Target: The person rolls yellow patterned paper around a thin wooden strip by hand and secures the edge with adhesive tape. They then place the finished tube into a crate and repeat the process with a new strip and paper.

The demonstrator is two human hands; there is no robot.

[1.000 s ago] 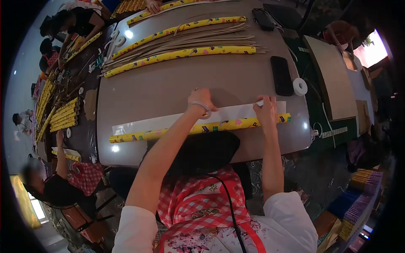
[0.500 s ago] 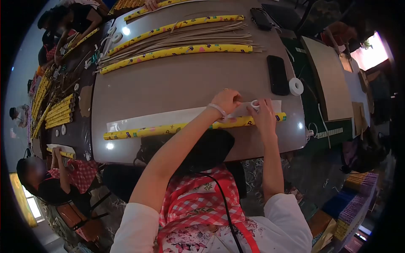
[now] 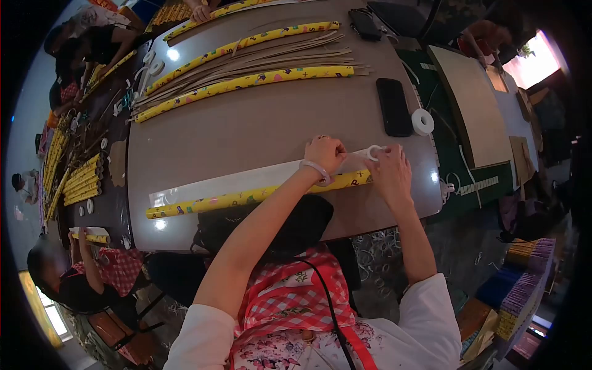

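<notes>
One yellow patterned tube [image 3: 240, 198], near side; left hand [image 3: 324, 153] pinching, probably, clear tape [image 3: 356, 153]; right hand [image 3: 393, 175] fingers round white ring-shaped roll [image 3: 370, 150]; taut tape lies smoother.

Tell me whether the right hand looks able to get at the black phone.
Probably yes: the black phone lies just beyond the right hand, with nothing standing between them. That hand has hold of a small white roll, though, and might need to release it.

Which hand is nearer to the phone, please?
Right. The right hand is just on the wearer's side of the phone, not touching it; the left hand is farther off, to its left.
</notes>
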